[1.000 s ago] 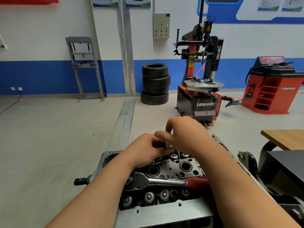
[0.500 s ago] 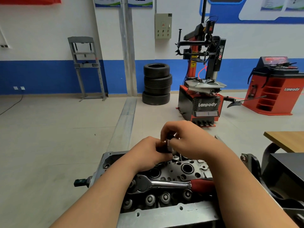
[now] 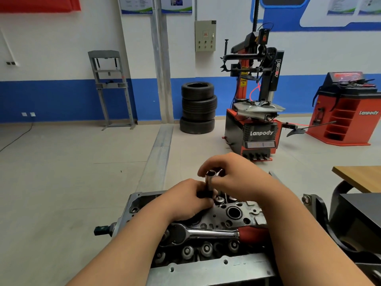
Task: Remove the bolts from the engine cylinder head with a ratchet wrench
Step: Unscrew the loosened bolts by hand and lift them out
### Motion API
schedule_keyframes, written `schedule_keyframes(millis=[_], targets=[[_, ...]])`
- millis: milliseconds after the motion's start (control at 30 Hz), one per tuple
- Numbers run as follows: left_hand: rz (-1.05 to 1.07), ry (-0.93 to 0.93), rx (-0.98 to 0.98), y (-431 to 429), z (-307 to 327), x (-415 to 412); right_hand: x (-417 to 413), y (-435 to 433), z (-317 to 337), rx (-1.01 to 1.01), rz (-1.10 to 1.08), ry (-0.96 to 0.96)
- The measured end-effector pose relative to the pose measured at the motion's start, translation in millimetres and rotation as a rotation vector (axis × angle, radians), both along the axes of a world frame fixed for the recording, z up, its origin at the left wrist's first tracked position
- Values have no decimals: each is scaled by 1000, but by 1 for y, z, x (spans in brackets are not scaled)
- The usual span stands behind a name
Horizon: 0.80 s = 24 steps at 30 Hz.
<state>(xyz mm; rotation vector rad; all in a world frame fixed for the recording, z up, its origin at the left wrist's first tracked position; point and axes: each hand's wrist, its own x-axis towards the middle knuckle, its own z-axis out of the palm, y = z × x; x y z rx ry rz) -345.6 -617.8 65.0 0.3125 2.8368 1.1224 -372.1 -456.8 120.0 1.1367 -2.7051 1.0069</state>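
The engine cylinder head (image 3: pixel 233 219) lies below me on a metal stand, grey with round ports and valve springs. A ratchet wrench (image 3: pixel 208 234) with a chrome shaft and red grip rests flat across the head, untouched. A long chrome socket (image 3: pixel 209 181) stands upright over the head's far side, its open end up. My left hand (image 3: pixel 189 200) grips the socket's lower end. My right hand (image 3: pixel 237 178) pinches its upper part with thumb and fingers. Whether a bolt sits inside the socket is hidden.
A stand plate (image 3: pixel 208 269) with holes runs along the near edge. A black frame and a wooden table (image 3: pixel 358 178) are at the right. Farther off stand a tyre changer (image 3: pixel 255 120), stacked tyres (image 3: pixel 198 108), a wheel balancer (image 3: pixel 346 112) and a grey press frame (image 3: pixel 111 87).
The socket has risen between my hands and its open top now shows. My right hand lifted slightly; the wrench has not moved.
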Motion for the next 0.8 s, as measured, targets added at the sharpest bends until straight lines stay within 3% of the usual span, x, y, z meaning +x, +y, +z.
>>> schedule_keyframes(millis=[133, 267, 433, 667, 800], targets=[[18, 43, -145, 5, 0, -1, 0, -1, -4, -39, -1, -38], [30, 79, -239, 8, -2, 1, -4, -5, -10, -25, -165, 71], [80, 74, -198, 10, -1, 2, -5, -3, -8, -32, -149, 100], [37, 92, -201, 10, 2, 4, 0, -5, -3, -91, 64, -97], [100, 109, -131, 9, 2, 1, -4, -7, -10, -83, -103, 52]])
